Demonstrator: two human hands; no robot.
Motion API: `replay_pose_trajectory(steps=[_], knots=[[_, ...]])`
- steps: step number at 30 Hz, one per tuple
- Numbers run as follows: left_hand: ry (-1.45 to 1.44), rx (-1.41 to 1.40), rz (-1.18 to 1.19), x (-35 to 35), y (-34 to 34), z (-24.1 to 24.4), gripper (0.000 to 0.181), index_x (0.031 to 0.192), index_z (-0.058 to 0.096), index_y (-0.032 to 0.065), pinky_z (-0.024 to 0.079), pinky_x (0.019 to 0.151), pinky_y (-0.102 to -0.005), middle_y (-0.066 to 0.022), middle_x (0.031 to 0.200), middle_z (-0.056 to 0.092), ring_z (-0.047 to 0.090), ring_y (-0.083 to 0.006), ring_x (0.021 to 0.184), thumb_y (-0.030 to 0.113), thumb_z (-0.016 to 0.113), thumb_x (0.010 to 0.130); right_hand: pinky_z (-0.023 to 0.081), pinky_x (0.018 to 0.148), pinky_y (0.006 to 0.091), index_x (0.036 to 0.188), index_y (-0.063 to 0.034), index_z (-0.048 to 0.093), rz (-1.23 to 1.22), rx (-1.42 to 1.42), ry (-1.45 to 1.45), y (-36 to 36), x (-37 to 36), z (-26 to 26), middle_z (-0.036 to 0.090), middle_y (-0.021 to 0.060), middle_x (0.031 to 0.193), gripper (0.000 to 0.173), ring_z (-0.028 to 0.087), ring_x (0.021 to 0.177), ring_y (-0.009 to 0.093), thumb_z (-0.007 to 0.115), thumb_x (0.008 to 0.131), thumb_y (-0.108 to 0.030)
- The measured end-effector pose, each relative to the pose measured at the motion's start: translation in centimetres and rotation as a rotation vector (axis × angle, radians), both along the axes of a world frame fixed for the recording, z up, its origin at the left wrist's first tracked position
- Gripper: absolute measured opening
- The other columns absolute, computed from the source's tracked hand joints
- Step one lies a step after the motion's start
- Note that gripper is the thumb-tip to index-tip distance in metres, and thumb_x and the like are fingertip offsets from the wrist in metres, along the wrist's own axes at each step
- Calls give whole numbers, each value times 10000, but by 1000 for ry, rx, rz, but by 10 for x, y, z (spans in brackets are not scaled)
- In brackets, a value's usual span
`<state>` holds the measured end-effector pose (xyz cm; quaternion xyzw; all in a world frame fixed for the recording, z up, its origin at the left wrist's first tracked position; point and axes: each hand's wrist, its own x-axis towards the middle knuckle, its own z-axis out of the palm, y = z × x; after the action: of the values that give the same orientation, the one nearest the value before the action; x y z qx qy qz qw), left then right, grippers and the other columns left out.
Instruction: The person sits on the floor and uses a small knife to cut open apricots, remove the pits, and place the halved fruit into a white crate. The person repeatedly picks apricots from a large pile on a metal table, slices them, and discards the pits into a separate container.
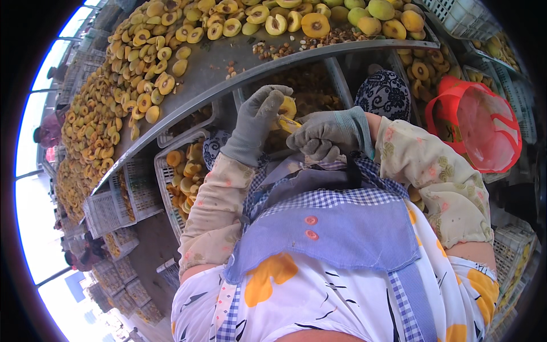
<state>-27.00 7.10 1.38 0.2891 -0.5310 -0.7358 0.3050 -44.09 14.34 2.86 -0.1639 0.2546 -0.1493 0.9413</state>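
Observation:
My left hand [260,122], in a grey coated work glove, holds a yellow apricot piece [288,107] between thumb and fingers. My right hand [327,133], gloved the same way, is closed around a small yellow tool [289,124], perhaps a knife; its working end is hidden at the left hand. Both hands are in front of my apron, just below the near edge of a metal table [205,70]. Halved apricots [141,81] cover much of that table, some with dark hollows. Whole apricots [380,13], green to yellow, are piled at its far right.
Loose pits [273,50] lie along the table's raised rim. Below are a white plastic crate [162,171] of apricot halves and another crate [337,81] with dark contents. A red bag [487,124] stands at right. Stacked crates [124,282] and people are farther left.

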Motion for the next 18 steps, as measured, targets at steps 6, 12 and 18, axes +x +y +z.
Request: replay_pose_trajectory(steps=[6, 12, 18], knots=[[-37, 102, -81, 4, 2, -12, 352, 1020, 601, 35, 484, 689, -237, -46, 927, 613, 592, -113, 794, 360, 559, 894, 245, 327, 174, 764, -125, 459, 110, 242, -244, -5, -5, -25, 372, -78, 557, 130, 350, 409, 14, 431, 883, -81], [-107, 110, 4, -4, -4, -28, 368, 1007, 612, 67, 483, 697, -244, -38, 911, 609, 580, -120, 799, 410, 554, 886, 349, 379, 224, 874, -74, 578, 306, 280, -103, -32, -20, -51, 508, -25, 644, 85, 475, 481, 66, 517, 871, -134], [-133, 184, 73, -4, -13, -35, 383, 1002, 612, 70, 486, 705, -256, -34, 923, 603, 580, -132, 800, 428, 529, 895, 377, 419, 228, 889, -74, 590, 630, -1015, 1091, -37, 10, -20, 519, -17, 661, 106, 503, 522, 83, 517, 873, -149]])
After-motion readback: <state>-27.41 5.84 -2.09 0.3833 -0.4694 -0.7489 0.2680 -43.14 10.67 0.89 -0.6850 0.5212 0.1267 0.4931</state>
